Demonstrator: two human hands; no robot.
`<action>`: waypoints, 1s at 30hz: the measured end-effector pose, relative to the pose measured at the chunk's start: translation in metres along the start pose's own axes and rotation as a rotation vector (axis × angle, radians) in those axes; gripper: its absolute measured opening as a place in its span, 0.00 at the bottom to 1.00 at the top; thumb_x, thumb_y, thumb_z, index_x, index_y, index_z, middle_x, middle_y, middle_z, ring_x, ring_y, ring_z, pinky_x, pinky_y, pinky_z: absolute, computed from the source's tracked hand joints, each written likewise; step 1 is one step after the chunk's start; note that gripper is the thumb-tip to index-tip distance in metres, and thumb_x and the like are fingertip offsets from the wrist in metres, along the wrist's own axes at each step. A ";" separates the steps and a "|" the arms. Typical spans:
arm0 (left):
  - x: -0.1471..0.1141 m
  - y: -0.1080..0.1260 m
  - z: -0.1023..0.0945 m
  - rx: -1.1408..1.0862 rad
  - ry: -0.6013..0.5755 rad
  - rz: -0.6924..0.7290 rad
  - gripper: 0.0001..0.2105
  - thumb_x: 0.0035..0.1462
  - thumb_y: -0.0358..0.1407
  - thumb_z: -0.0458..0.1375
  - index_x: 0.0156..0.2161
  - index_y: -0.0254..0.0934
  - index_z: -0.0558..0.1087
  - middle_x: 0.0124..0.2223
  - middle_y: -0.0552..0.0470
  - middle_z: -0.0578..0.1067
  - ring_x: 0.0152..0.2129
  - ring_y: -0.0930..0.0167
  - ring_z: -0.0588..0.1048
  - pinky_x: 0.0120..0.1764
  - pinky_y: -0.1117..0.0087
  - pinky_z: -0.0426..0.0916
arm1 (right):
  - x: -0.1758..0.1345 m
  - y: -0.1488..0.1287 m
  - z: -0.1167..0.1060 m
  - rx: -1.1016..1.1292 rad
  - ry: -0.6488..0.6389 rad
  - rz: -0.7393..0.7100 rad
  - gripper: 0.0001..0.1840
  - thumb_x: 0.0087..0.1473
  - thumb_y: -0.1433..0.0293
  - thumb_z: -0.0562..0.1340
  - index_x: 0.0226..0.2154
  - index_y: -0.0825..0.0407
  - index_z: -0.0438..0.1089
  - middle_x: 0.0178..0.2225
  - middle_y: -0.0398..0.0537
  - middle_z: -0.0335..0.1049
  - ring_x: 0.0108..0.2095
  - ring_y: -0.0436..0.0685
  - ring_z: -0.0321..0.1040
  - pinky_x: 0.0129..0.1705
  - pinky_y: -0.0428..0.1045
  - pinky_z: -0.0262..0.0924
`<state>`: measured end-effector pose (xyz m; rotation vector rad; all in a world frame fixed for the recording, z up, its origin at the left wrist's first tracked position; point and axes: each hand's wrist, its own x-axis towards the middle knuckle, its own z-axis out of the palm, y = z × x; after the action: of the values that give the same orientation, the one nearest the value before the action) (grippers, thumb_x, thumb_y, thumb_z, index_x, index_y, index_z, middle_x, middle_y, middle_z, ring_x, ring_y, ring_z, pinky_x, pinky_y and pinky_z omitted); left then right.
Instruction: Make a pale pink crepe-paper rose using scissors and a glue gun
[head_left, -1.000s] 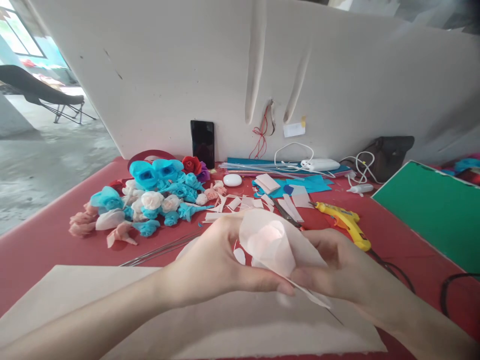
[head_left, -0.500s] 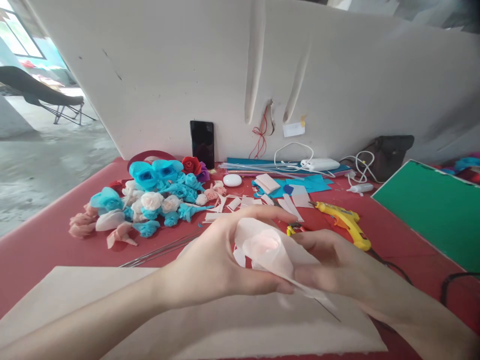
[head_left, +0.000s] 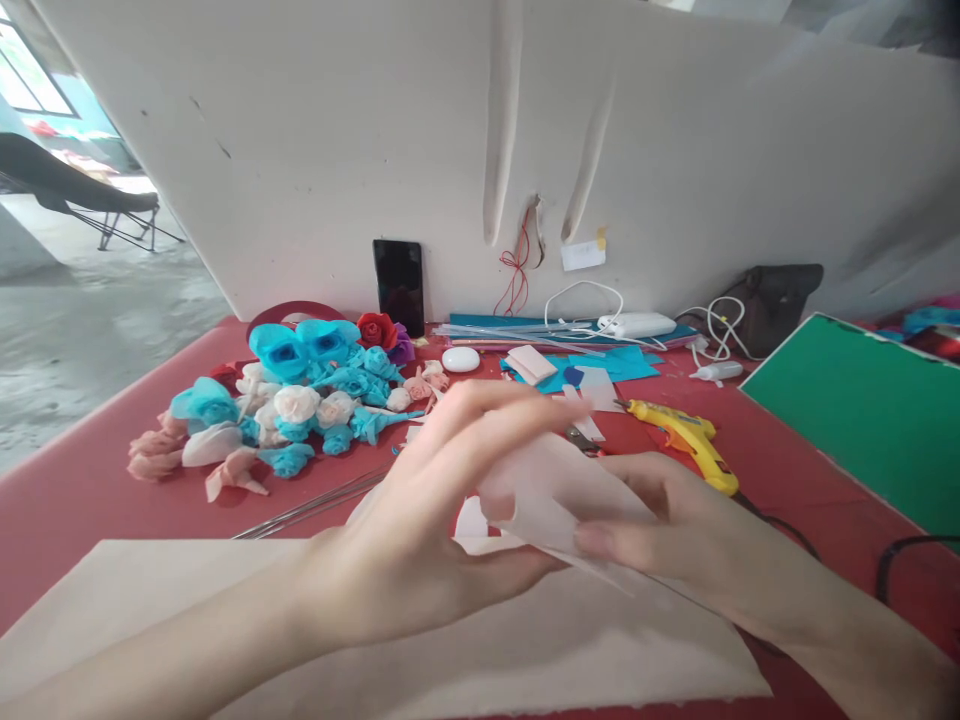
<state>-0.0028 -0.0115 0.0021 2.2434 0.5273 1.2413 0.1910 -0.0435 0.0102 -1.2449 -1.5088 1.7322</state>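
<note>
A pale pink paper flower (head_left: 544, 485) on a thin wire stem is between my hands over the work sheet. My right hand (head_left: 667, 530) pinches it near its base, thumb lying across the paper. From the other side, my left hand (head_left: 420, 520) curves around the flower, fingers over the top and thumb below. Those fingertips are slightly blurred and hide part of the petals. The wire runs down to the right, partly behind my right hand. Beneath the hands lies a large beige sheet (head_left: 172, 620).
Blue, white and pink paper flowers (head_left: 296, 403) are heaped at the left, beside thin metal wires (head_left: 315, 500). A yellow glue gun (head_left: 686, 435) lies to the right, near a green board (head_left: 870, 410). Paper scraps, a white case (head_left: 460, 359) and a standing phone (head_left: 399, 288) are farther back.
The flower has turned, so its rolled centre no longer shows. My left hand's fingers have lifted and come over its top, and my right thumb now lies across the paper.
</note>
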 end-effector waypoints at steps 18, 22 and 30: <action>0.009 0.002 -0.014 0.581 -0.119 0.358 0.04 0.47 0.33 0.60 0.30 0.45 0.73 0.40 0.55 0.74 0.41 0.66 0.66 0.58 0.58 0.45 | -0.008 -0.018 0.010 -0.196 0.179 0.009 0.06 0.45 0.64 0.64 0.29 0.48 0.70 0.27 0.40 0.67 0.30 0.50 0.62 0.27 0.42 0.56; 0.008 0.002 -0.014 0.597 -0.122 0.370 0.03 0.49 0.34 0.60 0.31 0.45 0.73 0.38 0.54 0.73 0.41 0.67 0.64 0.57 0.58 0.45 | -0.006 -0.013 0.009 -0.283 0.201 -0.022 0.08 0.47 0.61 0.62 0.29 0.48 0.69 0.27 0.41 0.66 0.30 0.51 0.61 0.29 0.44 0.54; 0.010 0.001 -0.014 0.617 -0.093 0.407 0.06 0.51 0.32 0.57 0.29 0.47 0.74 0.37 0.55 0.71 0.40 0.68 0.62 0.57 0.61 0.46 | -0.005 -0.010 0.006 -0.289 0.160 -0.135 0.02 0.50 0.65 0.61 0.29 0.46 0.68 0.30 0.37 0.67 0.34 0.49 0.63 0.32 0.42 0.55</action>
<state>-0.0099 -0.0035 0.0156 3.0311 0.4772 1.2737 0.1858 -0.0483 0.0208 -1.3519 -1.7461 1.3293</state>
